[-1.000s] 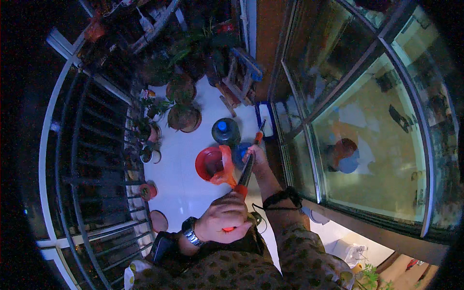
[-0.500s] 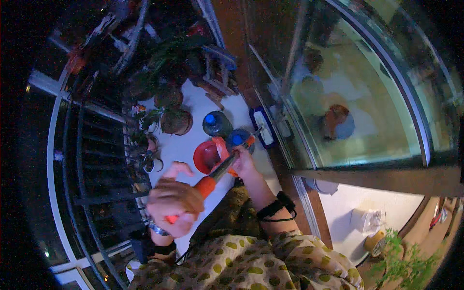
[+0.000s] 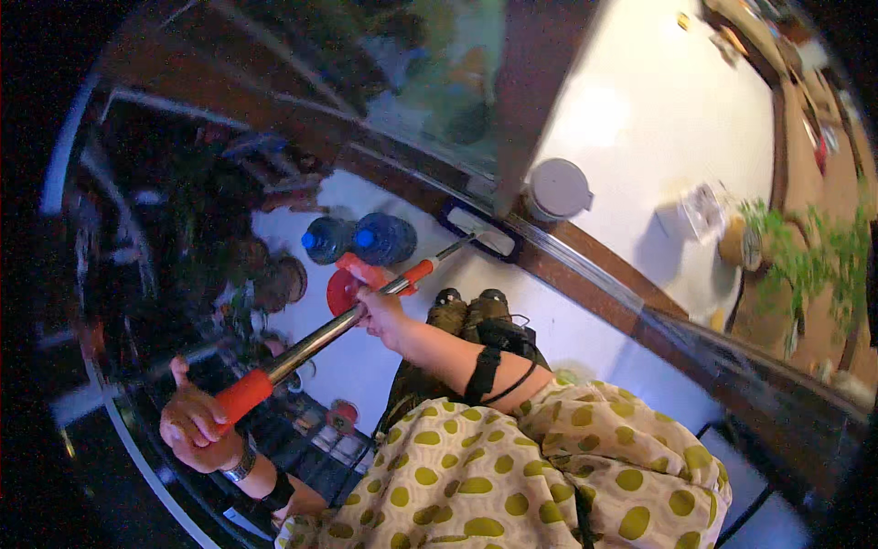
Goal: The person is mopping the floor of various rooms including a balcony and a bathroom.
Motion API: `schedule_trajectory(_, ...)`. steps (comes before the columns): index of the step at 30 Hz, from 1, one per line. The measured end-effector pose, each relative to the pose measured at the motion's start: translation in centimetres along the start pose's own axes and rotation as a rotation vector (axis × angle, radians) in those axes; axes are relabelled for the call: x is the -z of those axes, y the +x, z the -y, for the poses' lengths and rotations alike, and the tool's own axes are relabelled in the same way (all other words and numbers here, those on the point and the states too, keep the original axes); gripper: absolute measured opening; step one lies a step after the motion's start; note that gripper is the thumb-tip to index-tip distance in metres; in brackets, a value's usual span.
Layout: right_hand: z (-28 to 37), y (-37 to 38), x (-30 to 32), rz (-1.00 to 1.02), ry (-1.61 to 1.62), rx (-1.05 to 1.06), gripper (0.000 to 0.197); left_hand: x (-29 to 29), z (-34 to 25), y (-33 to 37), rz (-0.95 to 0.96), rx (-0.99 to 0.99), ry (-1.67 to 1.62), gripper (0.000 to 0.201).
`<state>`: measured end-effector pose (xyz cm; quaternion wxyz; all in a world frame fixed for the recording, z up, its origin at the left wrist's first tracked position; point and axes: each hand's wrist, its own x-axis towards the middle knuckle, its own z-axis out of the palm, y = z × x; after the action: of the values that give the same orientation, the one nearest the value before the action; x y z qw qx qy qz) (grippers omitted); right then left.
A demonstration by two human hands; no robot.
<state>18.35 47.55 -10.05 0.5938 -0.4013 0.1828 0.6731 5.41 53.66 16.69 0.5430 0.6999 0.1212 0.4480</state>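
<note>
A mop with a silver pole [image 3: 315, 346] and orange grips slants across the view. Its flat white pad in a dark frame [image 3: 495, 240] lies on the floor against the door track. My left hand [image 3: 194, 430] is closed round the orange grip at the pole's upper end, thumb sticking out. Further down, my right hand [image 3: 382, 316] wraps the metal pole just below the lower orange sleeve. Behind that hand stands a red bucket [image 3: 340, 295], partly hidden, with orange cloth-like material [image 3: 366, 272] at its rim.
Two large water bottles [image 3: 386, 240] with blue caps stand beyond the bucket. A grey lidded bin [image 3: 558, 189] sits past the sliding-door track [image 3: 585, 274]. Potted plants [image 3: 279, 279] and a dark railing line the left side. My shoes [image 3: 471, 297] are close to the mop.
The view has swung right, showing more of the room past the door. My left hand has moved away to the lower left with the grip; the pole shows longer between my hands.
</note>
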Motion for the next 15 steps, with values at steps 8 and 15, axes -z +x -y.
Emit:
schedule_trajectory(8, -1.2, 1.8, 2.7, -0.294, 0.302, 0.354, 0.022, 1.2, 6.8, 1.8, -0.231, 0.247, -0.147, 0.027)
schedule_trajectory(15, -1.7, 5.5, 14.2, -1.106, 0.243, 0.323, 0.038, -5.0, 15.6, -0.4, 0.02, 0.44, -0.237, 0.022)
